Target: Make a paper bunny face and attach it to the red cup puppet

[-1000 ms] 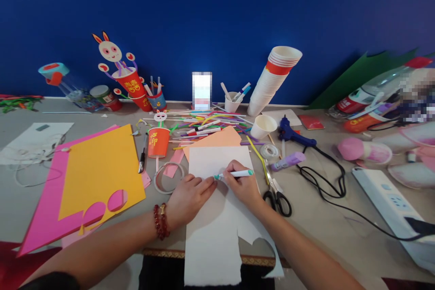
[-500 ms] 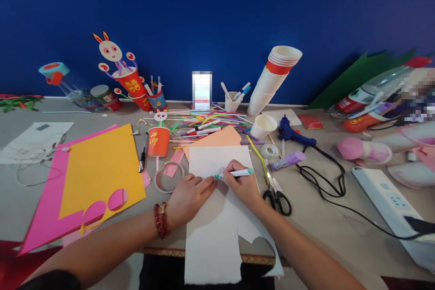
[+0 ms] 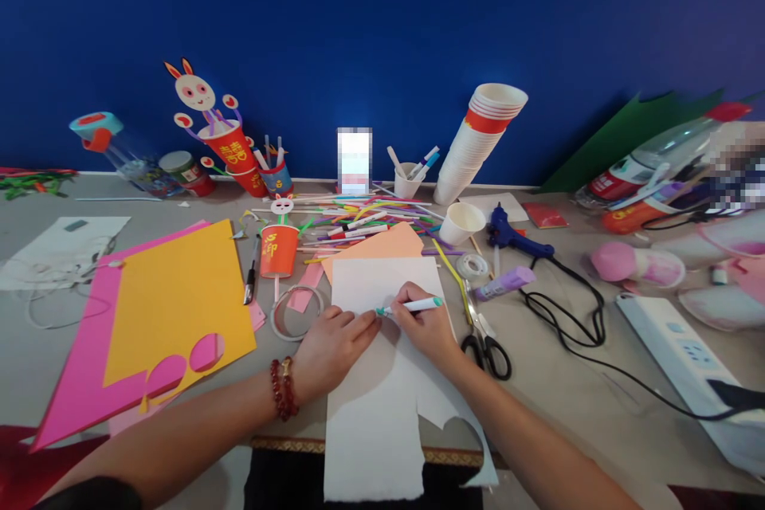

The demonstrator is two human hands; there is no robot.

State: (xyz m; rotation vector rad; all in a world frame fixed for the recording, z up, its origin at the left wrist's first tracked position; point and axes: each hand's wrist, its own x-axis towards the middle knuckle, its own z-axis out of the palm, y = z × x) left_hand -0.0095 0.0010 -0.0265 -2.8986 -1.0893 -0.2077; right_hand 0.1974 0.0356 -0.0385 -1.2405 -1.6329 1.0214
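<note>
My right hand (image 3: 421,323) grips a white marker (image 3: 420,304) with a green end, pen-style, its tip low over white paper (image 3: 374,430). A small teal spot shows at the tip; whether it is ink or the marker itself is hard to tell. Resting flat on the paper, my left hand (image 3: 335,351) has its fingers stretched toward the marker tip and holds nothing visible. The torn lower edge of the paper hangs past the table's front edge. Beside my right forearm lie black-handled scissors (image 3: 488,352). A tape roll (image 3: 295,312) sits by my left hand.
Yellow card (image 3: 179,295) over pink card lies left. An orange paper cup (image 3: 279,249) with a rabbit face stands nearby. Behind the paper are scattered coloured sticks (image 3: 370,215). To the right are stacked paper cups (image 3: 478,147), a blue glue gun (image 3: 515,235) with its cord, and a power strip (image 3: 687,358).
Both hands and the marker stay almost in place. The view has shifted very slightly.
</note>
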